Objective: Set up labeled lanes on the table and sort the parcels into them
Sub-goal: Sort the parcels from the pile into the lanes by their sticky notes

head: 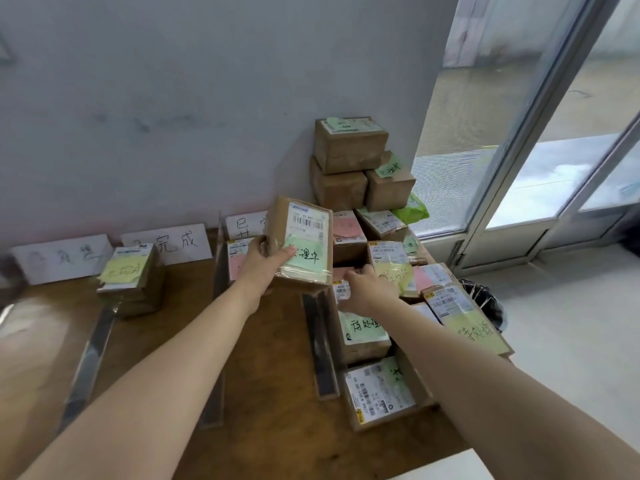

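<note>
1. The wooden table [166, 341] is carrying metal dividers [90, 355] and white lane signs [180, 242] leaning at the wall.
2. The unsorted pile [377, 258] is crowding the right side.
3. The left hand [265, 259] is clamping a brown parcel [304, 237], tilted above the table; reading its green note [304, 254] first would be wise before choosing a lane.
4. The right hand [367, 289] is reaching into the pile, fingers curled; whether it is holding anything, I cannot tell.

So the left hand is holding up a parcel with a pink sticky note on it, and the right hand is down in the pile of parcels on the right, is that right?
Not quite: the note on the parcel in the left hand is green, not pink, as the head view shows. The rest holds: the right hand is down among the piled parcels on the right.
</note>
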The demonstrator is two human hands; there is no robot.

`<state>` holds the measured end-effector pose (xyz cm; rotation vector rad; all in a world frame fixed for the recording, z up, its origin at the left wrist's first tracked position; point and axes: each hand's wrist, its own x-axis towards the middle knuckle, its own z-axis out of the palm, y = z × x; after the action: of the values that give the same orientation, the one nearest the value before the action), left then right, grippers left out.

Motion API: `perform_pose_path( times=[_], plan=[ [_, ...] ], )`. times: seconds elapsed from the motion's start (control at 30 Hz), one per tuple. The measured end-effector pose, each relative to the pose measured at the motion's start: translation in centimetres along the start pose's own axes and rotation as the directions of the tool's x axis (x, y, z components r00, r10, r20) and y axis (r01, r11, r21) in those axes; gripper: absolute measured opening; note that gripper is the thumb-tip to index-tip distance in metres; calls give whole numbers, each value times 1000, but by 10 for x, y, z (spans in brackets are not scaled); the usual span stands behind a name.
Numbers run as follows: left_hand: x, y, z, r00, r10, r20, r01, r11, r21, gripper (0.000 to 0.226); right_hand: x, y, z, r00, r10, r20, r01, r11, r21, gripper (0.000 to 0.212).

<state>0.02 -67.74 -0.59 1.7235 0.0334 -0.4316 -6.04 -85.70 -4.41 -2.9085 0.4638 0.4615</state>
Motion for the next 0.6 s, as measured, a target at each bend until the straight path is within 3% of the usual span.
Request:
perform_pose_path(
  times=[0.4,0.6],
  plan=[
    [5,-18,-27,995,-26,99,25,1000,8,62,-5,-25,17,972,234,18,-235,969,73,72],
    [10,-20,-26,990,-16,143,12,1000,25,66,-5,-24,9,961,256,-104,-229,949,215,62]
  ],
)
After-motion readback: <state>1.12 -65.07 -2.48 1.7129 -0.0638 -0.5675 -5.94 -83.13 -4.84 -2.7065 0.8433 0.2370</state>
